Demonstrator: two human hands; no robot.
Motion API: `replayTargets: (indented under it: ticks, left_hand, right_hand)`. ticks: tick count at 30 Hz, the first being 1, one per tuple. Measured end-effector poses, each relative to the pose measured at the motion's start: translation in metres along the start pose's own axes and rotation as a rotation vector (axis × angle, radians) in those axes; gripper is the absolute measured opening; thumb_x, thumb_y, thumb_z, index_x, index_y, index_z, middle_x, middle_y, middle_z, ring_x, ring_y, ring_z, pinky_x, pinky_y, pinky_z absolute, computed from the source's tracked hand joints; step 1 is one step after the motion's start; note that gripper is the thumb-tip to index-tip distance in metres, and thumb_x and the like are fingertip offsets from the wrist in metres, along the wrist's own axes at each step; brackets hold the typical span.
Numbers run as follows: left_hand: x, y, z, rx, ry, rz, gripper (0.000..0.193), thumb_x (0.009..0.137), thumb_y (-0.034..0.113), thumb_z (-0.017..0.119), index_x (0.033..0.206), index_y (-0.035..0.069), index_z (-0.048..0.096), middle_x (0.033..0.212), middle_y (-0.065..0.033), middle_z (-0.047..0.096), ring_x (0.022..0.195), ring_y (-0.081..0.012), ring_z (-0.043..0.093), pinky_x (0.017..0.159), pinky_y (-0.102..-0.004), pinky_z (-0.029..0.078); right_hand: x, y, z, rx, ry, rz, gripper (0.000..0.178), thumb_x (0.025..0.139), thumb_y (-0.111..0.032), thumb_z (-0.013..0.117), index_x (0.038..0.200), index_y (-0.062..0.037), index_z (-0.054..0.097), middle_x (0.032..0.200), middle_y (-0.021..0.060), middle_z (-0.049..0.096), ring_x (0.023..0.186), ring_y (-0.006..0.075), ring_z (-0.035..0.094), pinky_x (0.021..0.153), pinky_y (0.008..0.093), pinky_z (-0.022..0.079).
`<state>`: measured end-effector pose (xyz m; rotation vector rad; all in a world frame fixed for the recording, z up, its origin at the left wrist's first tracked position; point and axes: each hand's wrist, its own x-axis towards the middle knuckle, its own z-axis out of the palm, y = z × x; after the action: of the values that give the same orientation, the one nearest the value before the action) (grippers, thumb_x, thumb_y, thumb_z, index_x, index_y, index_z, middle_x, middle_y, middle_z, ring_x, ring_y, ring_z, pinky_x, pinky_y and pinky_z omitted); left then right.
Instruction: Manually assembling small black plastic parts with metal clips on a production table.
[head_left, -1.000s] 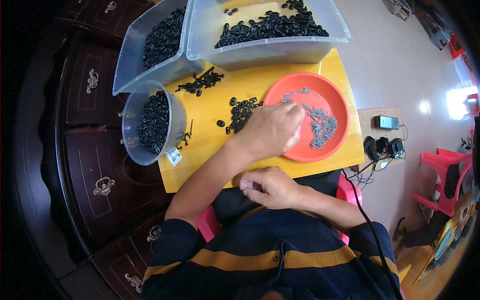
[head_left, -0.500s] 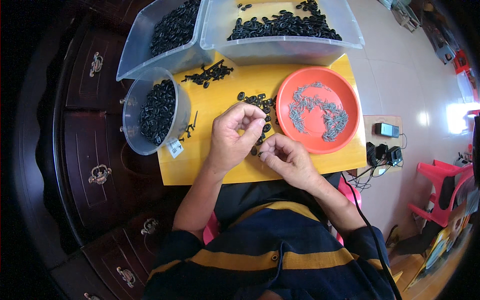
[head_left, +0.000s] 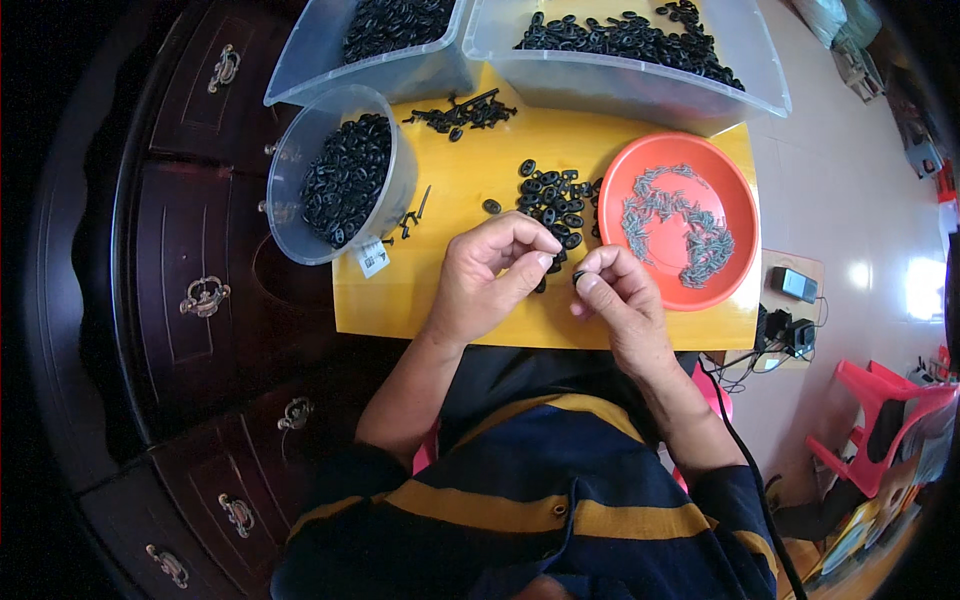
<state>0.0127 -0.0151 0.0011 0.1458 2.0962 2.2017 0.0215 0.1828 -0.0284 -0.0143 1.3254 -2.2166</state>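
Observation:
My left hand is over the yellow tabletop, thumb and forefinger pinched together; anything between the tips is too small to make out. Just to its right, my right hand grips a small black oval piece between thumb and forefinger. The fingertips of both hands are close but apart. Beyond them lies a loose pile of similar black oval pieces, partly hidden by my fingers. An orange-red round dish by my right hand holds many small grey pin-like pieces.
A round clear tub of black pieces stands at the left. Two clear bins with more sit at the far edge. Black stick-like parts lie between. Dark drawers flank the table; a pink chair is at right.
The whole view has shifted, so the table sits farther right and higher. My left hand has drawn slightly back from the pile, and my right hand has turned more upright with its black piece.

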Motion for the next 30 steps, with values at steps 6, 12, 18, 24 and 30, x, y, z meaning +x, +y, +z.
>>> replayTargets:
  ticks: [6, 12, 18, 24, 30]
  left_hand:
    - [-0.004, 0.004, 0.008, 0.010, 0.020, 0.070, 0.017, 0.091, -0.006, 0.060, 0.107, 0.000, 0.063, 0.091, -0.0007, 0.064, 0.082, -0.0034, 0.059, 0.072, -0.0195, 0.048]
    - [-0.007, 0.004, 0.017, 0.079, 0.025, 0.078, 0.029, 0.088, -0.006, 0.064, 0.115, 0.001, 0.058, 0.086, -0.0016, 0.065, 0.076, -0.0046, 0.060, 0.068, -0.0205, 0.049]
    - [-0.010, 0.008, 0.013, 0.235, -0.031, 0.039, 0.036, 0.089, -0.006, 0.064, 0.122, 0.001, 0.053, 0.094, -0.0031, 0.067, 0.084, -0.0055, 0.061, 0.075, -0.0212, 0.047]
    - [-0.011, 0.011, 0.013, 0.304, -0.007, 0.018, 0.036, 0.087, -0.006, 0.066, 0.120, 0.002, 0.056, 0.091, -0.0016, 0.068, 0.080, -0.0049, 0.061, 0.072, -0.0210, 0.047]
    - [-0.011, 0.008, 0.011, 0.374, -0.005, 0.067, 0.037, 0.085, -0.007, 0.068, 0.119, 0.004, 0.058, 0.088, -0.0009, 0.070, 0.077, -0.0046, 0.062, 0.068, -0.0209, 0.048]
  right_hand:
    - [0.002, 0.000, 0.006, 0.100, 0.094, -0.113, 0.020, 0.100, -0.009, 0.060, 0.120, -0.0059, 0.059, 0.099, -0.0027, 0.058, 0.088, 0.0061, 0.057, 0.077, 0.0236, 0.051]
    - [0.000, 0.006, 0.004, 0.119, 0.087, -0.055, 0.018, 0.100, -0.011, 0.060, 0.117, -0.0041, 0.061, 0.097, 0.0004, 0.062, 0.084, 0.0101, 0.061, 0.079, 0.0256, 0.051]
    - [0.003, 0.013, 0.003, 0.114, 0.152, -0.099, 0.018, 0.099, -0.007, 0.063, 0.116, -0.0029, 0.061, 0.101, 0.0021, 0.064, 0.086, 0.0106, 0.062, 0.080, 0.0251, 0.052]
    - [0.001, 0.010, 0.006, 0.043, 0.137, -0.106, 0.016, 0.098, -0.006, 0.063, 0.114, -0.0017, 0.062, 0.099, 0.0019, 0.065, 0.085, 0.0099, 0.062, 0.080, 0.0248, 0.052]
    - [-0.001, 0.007, 0.008, -0.017, 0.145, -0.125, 0.016, 0.097, -0.003, 0.064, 0.113, -0.0014, 0.062, 0.098, 0.0011, 0.065, 0.085, 0.0085, 0.061, 0.078, 0.0245, 0.052]
